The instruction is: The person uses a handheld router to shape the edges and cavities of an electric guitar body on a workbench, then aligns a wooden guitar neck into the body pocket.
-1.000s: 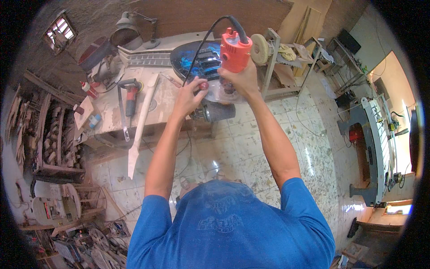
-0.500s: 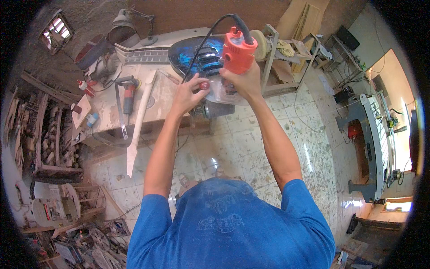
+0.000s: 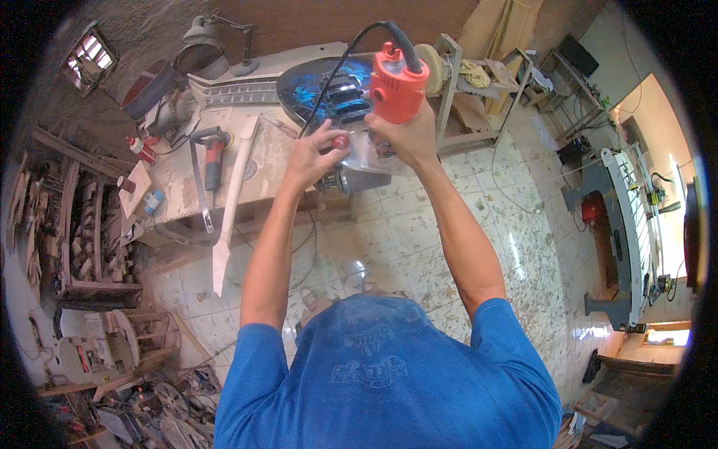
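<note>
A red corded router (image 3: 398, 82) with a clear plastic base (image 3: 351, 159) stands over a dark guitar body (image 3: 299, 86) with blue patterning on the bench (image 3: 179, 194). My right hand (image 3: 407, 138) is closed round the router's lower housing, partly hiding it. My left hand (image 3: 310, 156) has its fingers curled at the red knob (image 3: 340, 142) on the base, holding it. The cutter cannot be made out. A dark cylindrical thing (image 3: 366, 182) sits under the base. A pale neck-shaped wooden piece (image 3: 238, 187) lies to the left, overhanging the bench's front edge.
An angle grinder (image 3: 213, 165), metal strip, glue bottle and lamp (image 3: 198, 30) are on the bench. A wooden rack (image 3: 97, 239) stands left, a machine (image 3: 613, 239) right, a pale buffing wheel (image 3: 426, 60) behind the router. Cables cross the tiled floor (image 3: 479, 217); scrap piles at lower left.
The router and both hands have shifted slightly right relative to the guitar body and bench, which appear a little further left in view. Both grips are unchanged.
</note>
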The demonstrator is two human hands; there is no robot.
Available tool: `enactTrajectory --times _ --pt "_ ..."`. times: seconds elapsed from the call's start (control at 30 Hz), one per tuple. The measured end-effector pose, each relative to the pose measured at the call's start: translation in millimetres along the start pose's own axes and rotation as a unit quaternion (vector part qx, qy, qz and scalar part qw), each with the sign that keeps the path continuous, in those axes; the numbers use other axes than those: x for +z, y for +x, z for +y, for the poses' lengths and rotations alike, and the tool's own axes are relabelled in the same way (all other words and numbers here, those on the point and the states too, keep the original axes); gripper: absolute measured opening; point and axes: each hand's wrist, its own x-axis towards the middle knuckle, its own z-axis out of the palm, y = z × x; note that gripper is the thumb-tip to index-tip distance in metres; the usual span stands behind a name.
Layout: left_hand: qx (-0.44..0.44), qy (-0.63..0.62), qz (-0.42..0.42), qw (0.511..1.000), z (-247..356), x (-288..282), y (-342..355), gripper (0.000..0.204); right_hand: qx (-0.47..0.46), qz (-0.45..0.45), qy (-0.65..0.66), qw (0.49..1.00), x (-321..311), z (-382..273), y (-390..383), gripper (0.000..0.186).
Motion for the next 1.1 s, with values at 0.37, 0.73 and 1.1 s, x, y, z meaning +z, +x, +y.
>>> enactTrajectory --times 0.37,0.73,1.1 --pt "0.005 -0.016 -0.008 1.000 -1.5 -1.0 0.0 0.041 -0.022 -0.006 0.005 1.000 -1.5 -1.7 -1.0 0.057" --pt "0.018 -0.002 -0.009 1.000 -4.5 0.2 -1.2 0.040 -0.015 0.008 -0.002 1.000 -2.1 -2.7 -4.5 0.056" --pt "0.004 -0.007 0.034 0.999 -0.5 7.5 0.6 0.040 -0.010 0.012 -0.022 1.000 1.5 0.7 4.9 0.057"
